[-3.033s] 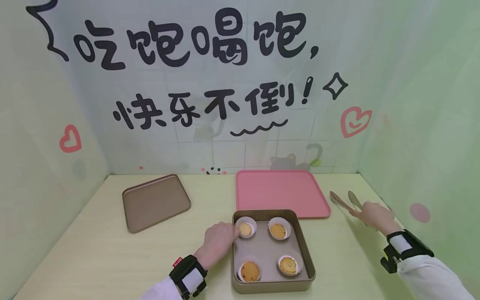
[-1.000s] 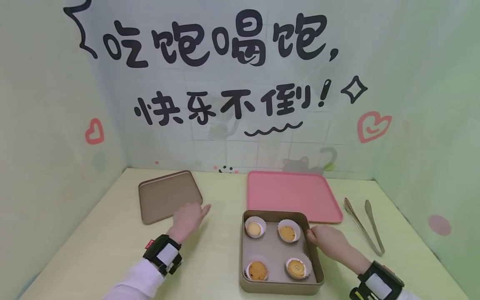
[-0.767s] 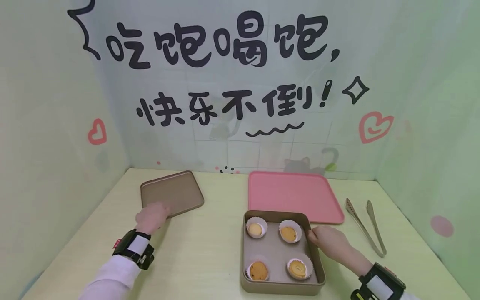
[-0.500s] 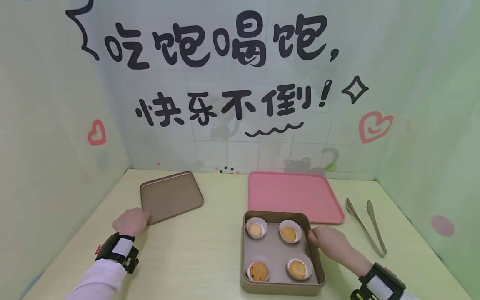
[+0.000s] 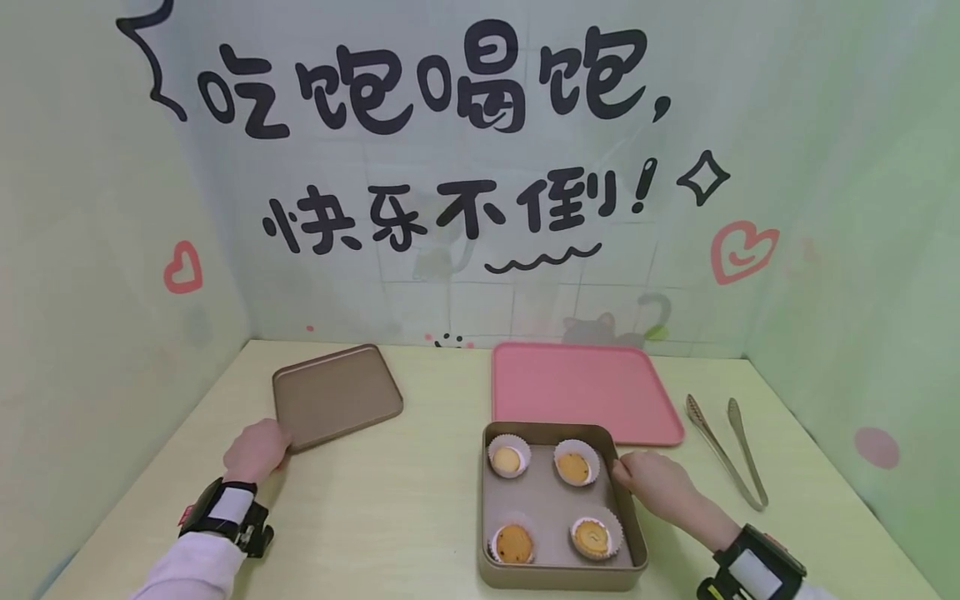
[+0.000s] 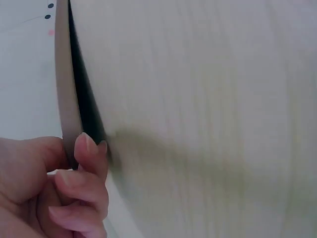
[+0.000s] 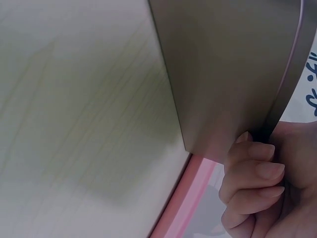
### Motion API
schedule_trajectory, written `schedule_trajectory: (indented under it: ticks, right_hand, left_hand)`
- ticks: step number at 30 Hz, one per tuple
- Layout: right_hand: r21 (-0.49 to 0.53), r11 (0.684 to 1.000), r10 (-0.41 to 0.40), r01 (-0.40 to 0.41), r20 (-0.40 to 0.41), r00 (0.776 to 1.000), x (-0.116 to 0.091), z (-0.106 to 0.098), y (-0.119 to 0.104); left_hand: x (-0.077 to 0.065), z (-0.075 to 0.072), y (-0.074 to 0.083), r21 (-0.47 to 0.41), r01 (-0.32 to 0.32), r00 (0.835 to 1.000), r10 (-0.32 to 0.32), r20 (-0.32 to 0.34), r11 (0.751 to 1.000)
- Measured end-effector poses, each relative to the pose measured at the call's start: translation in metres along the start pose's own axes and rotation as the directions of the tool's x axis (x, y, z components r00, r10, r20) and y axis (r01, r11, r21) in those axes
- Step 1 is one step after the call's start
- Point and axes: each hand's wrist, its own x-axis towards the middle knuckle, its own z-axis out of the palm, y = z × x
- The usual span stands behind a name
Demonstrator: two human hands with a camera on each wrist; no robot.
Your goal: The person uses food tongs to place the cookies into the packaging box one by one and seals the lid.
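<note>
In the head view my left hand is at the near left corner of a flat brown baking tray. The left wrist view shows the thumb above and curled fingers below the tray's edge, with a dark gap between that edge and the table. My right hand grips the right wall of a deep square baking pan; its fingers curl against the outer side of the wall in the right wrist view. Inside the pan sit several small cookies in white paper cups, among them a round cookie.
A pink tray lies behind the pan, whose far edge overlaps it in the head view. Metal tongs rest spread on the table at the right. Printed cloth walls enclose the table's back and sides.
My right hand has let go of the tongs and taken hold of the pan's right wall. The left hand has left the pan's left side and moved left to the brown tray's corner.
</note>
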Motion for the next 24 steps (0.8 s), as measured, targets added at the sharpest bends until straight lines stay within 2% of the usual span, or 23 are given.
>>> schedule_trajectory:
  ticks: [3,6,9,11,14,17,20,24]
  right_hand:
    - [0.003,1.0,0.001,-0.001,0.001,1.0,0.0,0.0,0.0]
    - [0.004,1.0,-0.004,0.004,-0.001,1.0,0.0,0.0,0.0]
    - [0.004,1.0,-0.008,0.008,-0.004,1.0,0.0,0.0,0.0]
    - [0.006,1.0,-0.007,0.007,-0.009,1.0,0.0,0.0,0.001]
    - [0.011,1.0,-0.007,0.007,-0.014,1.0,-0.001,-0.001,0.002]
    - [0.017,1.0,-0.013,0.013,-0.023,1.0,0.0,0.0,0.002]
    - [0.016,1.0,-0.016,0.017,-0.026,1.0,0.001,0.001,0.003]
    - [0.016,1.0,-0.017,0.017,-0.018,1.0,0.002,0.002,0.003]
  left_hand:
    - [-0.003,-0.002,0.0,-0.052,-0.014,1.0,0.014,0.002,0.999]
    - [-0.005,-0.004,0.002,-0.113,-0.069,0.997,0.064,-0.045,0.991]
    - [-0.006,-0.005,0.009,-0.214,-0.104,0.992,0.085,-0.096,0.971]
    - [-0.009,-0.005,0.018,-0.296,-0.11,0.991,0.082,-0.103,0.949]
    - [-0.016,-0.003,0.039,-0.42,-0.093,0.994,0.057,-0.098,0.903]
    - [-0.025,0.0,0.066,-0.485,-0.116,0.991,0.068,-0.116,0.867]
    - [-0.034,0.005,0.095,-0.512,-0.168,0.983,0.105,-0.149,0.842]
    - [-0.046,0.019,0.13,-0.541,-0.232,0.972,0.173,-0.157,0.808]
